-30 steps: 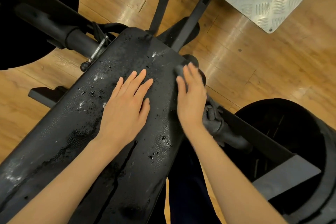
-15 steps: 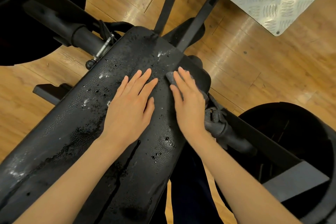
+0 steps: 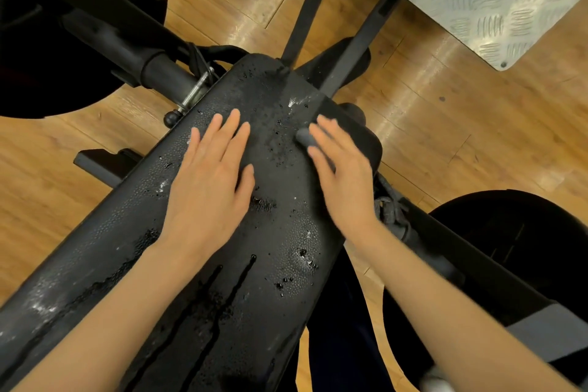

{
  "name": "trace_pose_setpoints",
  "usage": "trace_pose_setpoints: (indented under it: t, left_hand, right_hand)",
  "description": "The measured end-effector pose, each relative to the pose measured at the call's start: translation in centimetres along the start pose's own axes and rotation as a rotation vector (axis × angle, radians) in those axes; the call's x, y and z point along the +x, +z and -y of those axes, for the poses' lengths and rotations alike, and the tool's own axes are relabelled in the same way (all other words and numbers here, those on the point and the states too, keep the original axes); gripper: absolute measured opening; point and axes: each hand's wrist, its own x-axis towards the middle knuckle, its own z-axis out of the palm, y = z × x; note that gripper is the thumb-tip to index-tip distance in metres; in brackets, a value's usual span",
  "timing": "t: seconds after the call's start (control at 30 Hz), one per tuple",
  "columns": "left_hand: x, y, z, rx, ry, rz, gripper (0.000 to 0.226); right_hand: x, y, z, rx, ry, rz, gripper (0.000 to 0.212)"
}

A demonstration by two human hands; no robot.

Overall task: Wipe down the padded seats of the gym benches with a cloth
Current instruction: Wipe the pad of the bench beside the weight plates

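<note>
Padded seat (image 3: 286,232) is wet, with droplets and runs across the surface. Since a second ago our right hand (image 3: 345,175) has slid the dark cloth (image 3: 304,138) inward from the seat's right edge, fingers flat, pressing not clutching. Left hand (image 3: 210,181) stays flat, bracing. We judge the wipe barely begun.

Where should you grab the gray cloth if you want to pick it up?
Pinch the rolled end of the gray cloth that pokes out past the right hand fingertips, probably coming from above. The rest lies flat under that hand on the bench pad, so only that end is free.
</note>
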Motion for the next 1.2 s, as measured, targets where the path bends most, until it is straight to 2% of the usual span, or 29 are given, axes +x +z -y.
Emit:
trace_pose_setpoints:
  t: [0.1,0.17,0.23,0.37,0.6,0.73,0.83,0.93,1.07,1.2]
  left_hand:
    - [-0.2,0.0,0.4,0.041,-0.006,0.018,0.061]
    - [-0.2,0.2,0.4,0.057,-0.006,0.015,0.060]
    - [-0.1,0.3,0.3,0.061,-0.010,0.013,0.060]
    - [-0.1,0.5,0.4,0.065,-0.013,-0.003,0.060]
    - [0.0,0.5,0.4,0.093,-0.015,-0.003,0.059]
    - [0.0,0.7,0.4,0.095,-0.013,-0.015,0.056]
    - [-0.1,0.8,0.5,0.117,-0.009,-0.019,0.060]
    - [-0.1,0.7,0.5,0.136,-0.006,-0.014,0.060]
    - [0.0,0.7,0.3,0.146,-0.005,-0.002,0.060]
    - [0.1,0.7,0.3,0.150,-0.011,-0.001,0.061]
  right_hand:
    - [7.6,1.1,-1.1,-0.001,0.183,-0.062,0.031]
    - [9.3,1.7,-0.7,0.007,0.288,-0.090,0.030]
    - [6.4,1.4,0.3,0.010,0.205,-0.085,0.034]
    - [-1.0,-0.5,0.2,-0.014,-0.008,0.073,0.041]
    - [11.4,3.1,0.5,-0.041,0.086,-0.010,0.032]
    - [6.3,-0.4,-1.4,-0.080,-0.025,0.073,0.038]
    - [3.1,-1.5,-2.3,-0.111,0.023,0.039,0.038]
    - [7.4,1.3,-0.1,-0.099,-0.006,0.005,0.036]
    - [14.0,4.8,3.0,-0.081,-0.101,0.081,0.030]
    - [9.8,0.8,-0.4,-0.059,-0.154,0.169,0.039]
